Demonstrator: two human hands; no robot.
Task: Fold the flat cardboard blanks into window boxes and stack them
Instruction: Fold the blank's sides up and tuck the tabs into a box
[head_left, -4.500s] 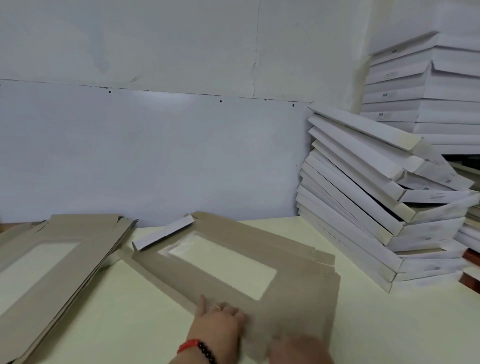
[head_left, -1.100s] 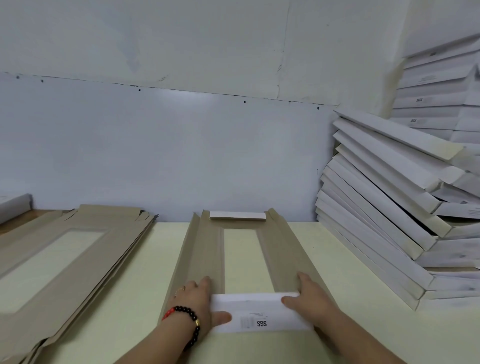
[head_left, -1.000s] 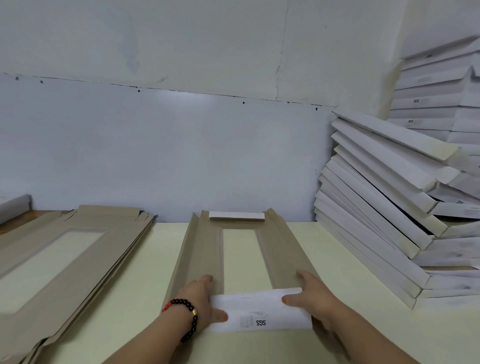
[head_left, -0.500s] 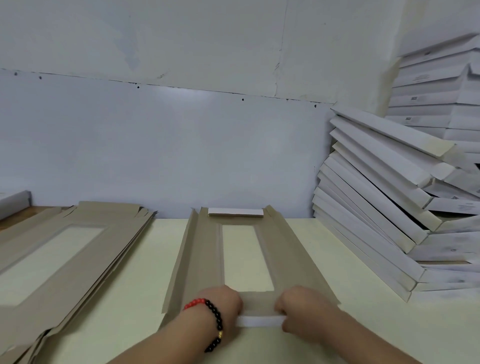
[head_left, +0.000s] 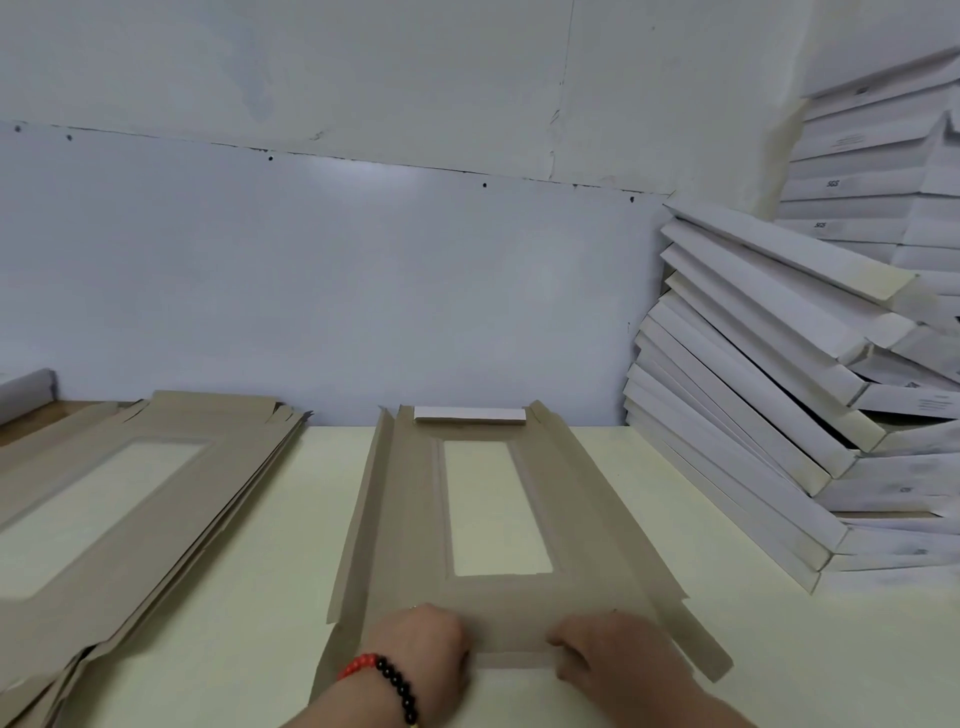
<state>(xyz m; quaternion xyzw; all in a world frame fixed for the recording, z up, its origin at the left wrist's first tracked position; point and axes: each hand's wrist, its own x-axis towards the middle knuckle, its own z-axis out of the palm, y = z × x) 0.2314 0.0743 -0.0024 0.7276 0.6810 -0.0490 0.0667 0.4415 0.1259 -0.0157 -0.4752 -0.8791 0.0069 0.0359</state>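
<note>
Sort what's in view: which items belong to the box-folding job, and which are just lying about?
Job:
- blank being folded
- left hand and right hand, pressing its near flap
- flat blanks pile
- folded white boxes, stacked

Lying about:
- white box edge at far left
- table

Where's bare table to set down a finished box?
Two bare strips of table flank the blank being folded: one toward the flat blank pile, one toward the leaning folded-box stack. Crowded: both outer edges; hands occupy near centre.

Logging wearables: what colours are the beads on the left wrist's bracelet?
Red and black beads on the bracelet, shown in the head view.
</note>
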